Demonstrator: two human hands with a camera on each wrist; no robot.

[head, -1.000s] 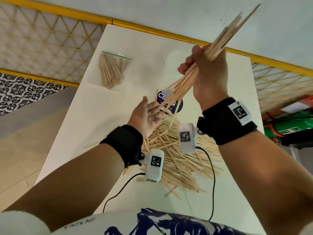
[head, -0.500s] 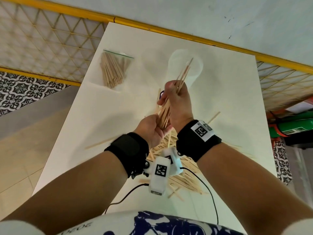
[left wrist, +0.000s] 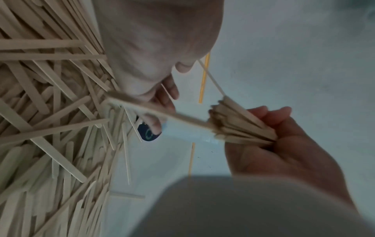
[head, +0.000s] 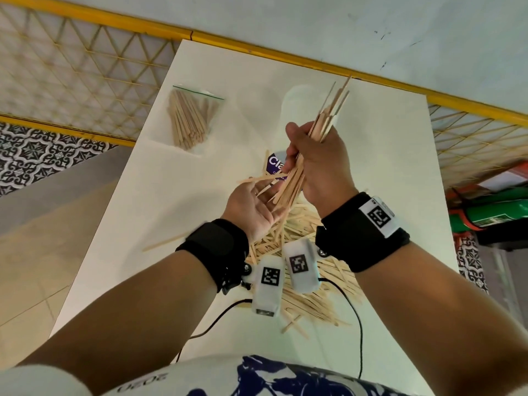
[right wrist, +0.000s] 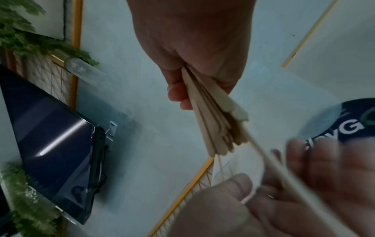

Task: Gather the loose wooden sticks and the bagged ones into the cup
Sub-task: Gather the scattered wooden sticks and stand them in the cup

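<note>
Roughly early-stage, judging by how things lie. Right hand (head: 317,164) is closed round a bundle of sticks (head: 328,115), held above the bench (head: 137,212), upper ends fanned and pointing up and away, lower ends splayed toward the left palm. Left hand (head: 254,207) sits palm-up just below, fingers (head: 267,192) relaxed and spread, touching the bundle's lower ends; looks like squaring-up of the ends, though that is my reading.

Still to do, as far as visible:
- Large loose pile (head: 311,270) remains on the bench under both wrists; one stray stick (head: 165,243) lies apart to the left of it.
- Bagged sticks (head: 190,121) sit in a clear zip bag at the far left of the bench, untouched, well apart from the hands.
- Cup (head: 291,101) is clear plastic, lying beyond the right hand. I see no sticks that are clearly inside it.

Hard to make out:
- Cup is nearly transparent against the pale bench and largely hidden behind the right hand and bundle; only its pale outline and a dark blue label (head: 275,164) show. Cannot tell for certain whether it holds anything or how it lies.
- Both wrist views are motion-blurred. Left wrist view shows the bundle's ends (left wrist: 229,125) in the right fist and one stick crossing to the left fingers; whether they pinch it or merely touch it cannot be told.
- Near part of the pile is hidden by the wrist cameras and forearms.
</note>
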